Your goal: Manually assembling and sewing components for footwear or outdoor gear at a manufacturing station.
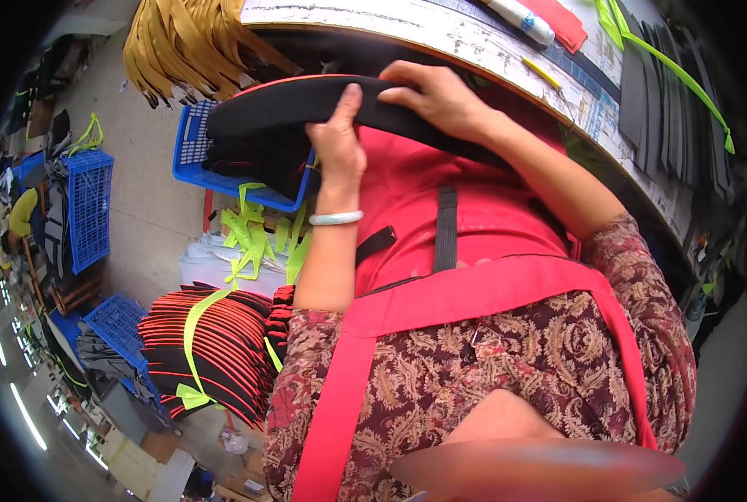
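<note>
Your left hand (337, 138) and right hand (437, 99) both grip the black padded panel (290, 100); positioning step underway, next likely needs steady alignment over the red fabric (440, 192).

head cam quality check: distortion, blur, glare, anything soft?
Head view: strong fisheye, the worn white worktable edge bows and a black vignette rings the frame; light is even and diffuse with soft shadows; the left hand and right hand on the curved black padded strap with red edging are sharp; a smeared blurred patch sits at bottom centre; bright streaks of glare run along the lower-left rim.
</note>
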